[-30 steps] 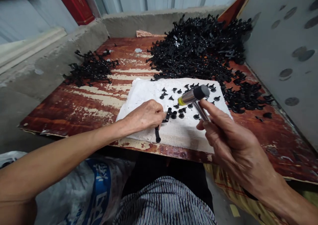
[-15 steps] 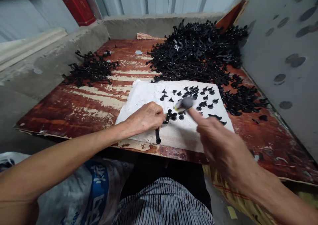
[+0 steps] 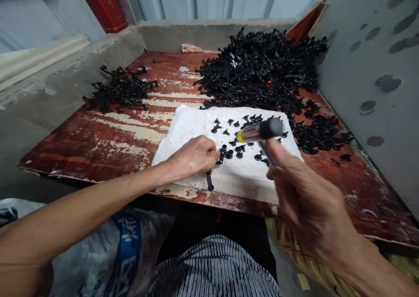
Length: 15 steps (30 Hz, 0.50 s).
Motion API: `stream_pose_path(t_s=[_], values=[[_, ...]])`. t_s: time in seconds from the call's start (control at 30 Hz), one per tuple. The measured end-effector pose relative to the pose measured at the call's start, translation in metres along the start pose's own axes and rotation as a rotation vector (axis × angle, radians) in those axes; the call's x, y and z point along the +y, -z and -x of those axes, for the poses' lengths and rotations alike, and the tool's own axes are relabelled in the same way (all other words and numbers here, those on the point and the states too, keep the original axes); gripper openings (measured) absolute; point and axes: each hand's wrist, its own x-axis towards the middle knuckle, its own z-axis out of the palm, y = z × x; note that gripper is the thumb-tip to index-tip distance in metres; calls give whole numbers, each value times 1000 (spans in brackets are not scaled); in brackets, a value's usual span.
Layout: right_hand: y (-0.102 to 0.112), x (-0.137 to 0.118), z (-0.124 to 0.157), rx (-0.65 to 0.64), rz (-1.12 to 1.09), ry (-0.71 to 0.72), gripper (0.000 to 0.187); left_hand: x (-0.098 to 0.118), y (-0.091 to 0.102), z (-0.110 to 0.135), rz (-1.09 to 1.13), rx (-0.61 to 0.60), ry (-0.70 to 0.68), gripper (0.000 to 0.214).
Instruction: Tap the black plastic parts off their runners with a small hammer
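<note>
My left hand (image 3: pixel 198 155) is closed on a black jointed part (image 3: pixel 210 181) on the white pad (image 3: pixel 183 133); one end of the part sticks out below the fingers and another to the right. My right hand (image 3: pixel 301 188) grips the handle of a hammer (image 3: pixel 258 132), its head raised over the pad, with a black end and a yellow end. Several small black round-based pieces (image 3: pixel 239 155) lie scattered on the pad, between and beyond my hands. The hammer head hides some of them. The fingers of my left hand cover the middle of the part.
A big heap of black parts (image 3: pixel 258 70) stands at the back right of the worn wooden table (image 3: pixel 75 144). A smaller pile (image 3: pixel 121 89) lies at the left, and loose black pieces (image 3: pixel 321 131) at the right. A grey panel (image 3: pixel 376 91) borders the right side.
The hammer has risen from low over the pad beside the jointed part and moved right, together with my right hand. My left hand has stayed nearly in place.
</note>
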Motion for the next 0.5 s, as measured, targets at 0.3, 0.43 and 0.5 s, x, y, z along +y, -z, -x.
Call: stream_pose_path(t_s=[0.3,0.43,0.5], values=[[-9,6,2,20,-238,-186,48,6,13,15,235,-2,9,37],[-9,10,5,106,-356,-370,42,-2,23,15,253,-161,-23,29],[-9,13,6,117,-408,-419,41,-6,25,16,137,-193,-140,29]])
